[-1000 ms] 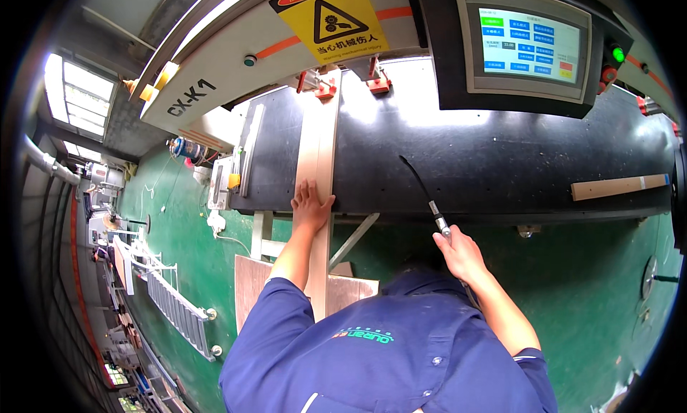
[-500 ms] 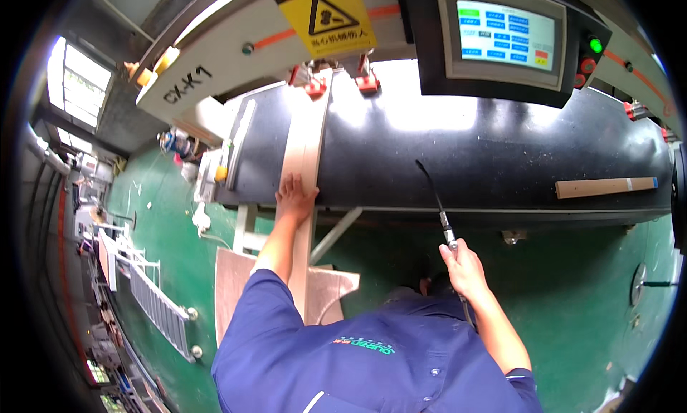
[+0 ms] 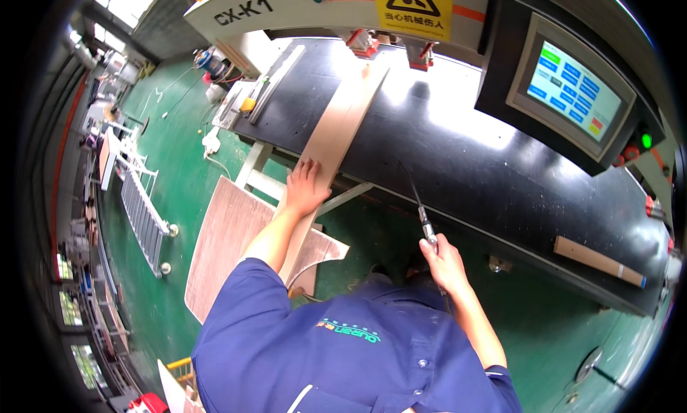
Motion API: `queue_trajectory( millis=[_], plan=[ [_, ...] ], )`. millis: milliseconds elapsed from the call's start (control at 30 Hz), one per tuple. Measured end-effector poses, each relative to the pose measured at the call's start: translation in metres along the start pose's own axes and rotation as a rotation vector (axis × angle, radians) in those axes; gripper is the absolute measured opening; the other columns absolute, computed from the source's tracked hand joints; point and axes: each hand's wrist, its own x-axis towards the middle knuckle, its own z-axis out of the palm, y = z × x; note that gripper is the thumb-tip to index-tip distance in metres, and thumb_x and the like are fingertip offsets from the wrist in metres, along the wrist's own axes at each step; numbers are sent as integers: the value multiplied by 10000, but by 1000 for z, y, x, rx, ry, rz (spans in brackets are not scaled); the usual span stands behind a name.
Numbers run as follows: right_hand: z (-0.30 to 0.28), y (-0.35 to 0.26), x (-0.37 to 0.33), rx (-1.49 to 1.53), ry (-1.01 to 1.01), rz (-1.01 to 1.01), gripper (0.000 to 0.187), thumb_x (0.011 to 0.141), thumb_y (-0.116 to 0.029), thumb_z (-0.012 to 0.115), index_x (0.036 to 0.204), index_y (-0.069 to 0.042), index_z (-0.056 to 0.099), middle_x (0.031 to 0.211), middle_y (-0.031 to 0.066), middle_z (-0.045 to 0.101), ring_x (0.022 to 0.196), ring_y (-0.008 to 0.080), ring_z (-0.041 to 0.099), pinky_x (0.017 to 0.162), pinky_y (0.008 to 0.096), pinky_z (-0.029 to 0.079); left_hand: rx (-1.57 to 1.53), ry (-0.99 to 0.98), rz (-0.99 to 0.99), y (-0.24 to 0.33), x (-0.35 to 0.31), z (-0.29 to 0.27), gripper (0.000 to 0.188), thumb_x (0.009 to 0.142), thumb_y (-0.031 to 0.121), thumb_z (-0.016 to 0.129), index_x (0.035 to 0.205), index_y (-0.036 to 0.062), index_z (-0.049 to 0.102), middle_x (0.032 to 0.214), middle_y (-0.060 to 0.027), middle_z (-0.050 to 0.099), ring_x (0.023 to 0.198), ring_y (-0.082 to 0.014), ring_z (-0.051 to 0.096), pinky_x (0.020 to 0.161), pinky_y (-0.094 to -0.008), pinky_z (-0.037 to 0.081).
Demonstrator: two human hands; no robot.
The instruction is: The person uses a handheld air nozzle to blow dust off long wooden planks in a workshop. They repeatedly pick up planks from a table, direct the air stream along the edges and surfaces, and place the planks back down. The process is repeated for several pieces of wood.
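A long, pale wooden board point(image 3: 342, 123) lies on the black machine table point(image 3: 458, 166) and sticks out past its near edge toward my body. My left hand point(image 3: 308, 188) rests flat on the board near that edge, fingers stretched forward over its top. In my right hand point(image 3: 446, 264) is an air blow gun point(image 3: 427, 225) with a silver metal body and a thin, dark, bent nozzle. My fingers are closed around its rear part. The nozzle points away from me over the table's near edge, touching nothing that I can see.
Red-footed clamps point(image 3: 421, 55) hang over the table's far side, beside a tilted control screen point(image 3: 572, 87). A short wooden strip point(image 3: 600, 261) lies at the right. Curved wood-grain panels point(image 3: 227, 245) stand below the board. A roller stand point(image 3: 142, 216) is on the green floor.
My view has turned, so the table and board now slant and the machine appears further right. Both hands keep their places: the left on the board, the right around the blow gun.
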Motion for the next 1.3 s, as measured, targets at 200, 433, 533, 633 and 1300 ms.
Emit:
queue_trajectory(
  millis=[200, 433, 533, 633, 1300],
  plan=[
    [-7, -21, 50, -33, -30, -55, 518, 986, -519, 535, 928, -4, 544, 821, 222, 655, 817, 416, 652, 720, 459, 482, -63, -131, -54, -4, -92, -21, 1007, 747, 460, 763, 1564, 144, 266, 1635, -158, 181, 1526, -358, 112, 1180, -615, 147],
    [18, -36, 87, 6, -65, -43, 524, 976, -515, 558, 923, 6, 557, 807, 225, 648, 807, 425, 645, 724, 464, 481, -186, -95, -20, -28, -79, -38, 786, 809, 420, 733, 1439, 93, 397, 1434, -160, 397, 1368, -366, 341, 1153, -526, 233],
    [28, -48, 99, -18, -52, 5, 521, 970, -510, 568, 915, 8, 559, 809, 231, 646, 809, 424, 646, 726, 459, 482, -279, -37, -18, -42, 18, -36, 627, 886, 366, 674, 1390, 73, 444, 1391, -157, 465, 1320, -366, 425, 1117, -485, 309],
    [33, -64, 116, -58, -29, 33, 514, 966, -506, 575, 914, 6, 561, 821, 234, 648, 808, 421, 646, 727, 451, 484, -254, 23, 44, -40, 139, -25, 560, 933, 367, 628, 1370, 52, 473, 1376, -169, 511, 1307, -373, 467, 1070, -496, 376],
    [81, -180, 284, -406, -68, 151, 561, 1007, -538, 448, 1097, 2, 570, 1078, 267, 686, 1076, 459, 628, 914, 528, 481, -435, -409, 415, -26, 392, 16, 177, 897, 123, 585, 1016, 98, 714, 1124, -122, 633, 1088, -307, 603, 943, -388, 485]
  ],
)
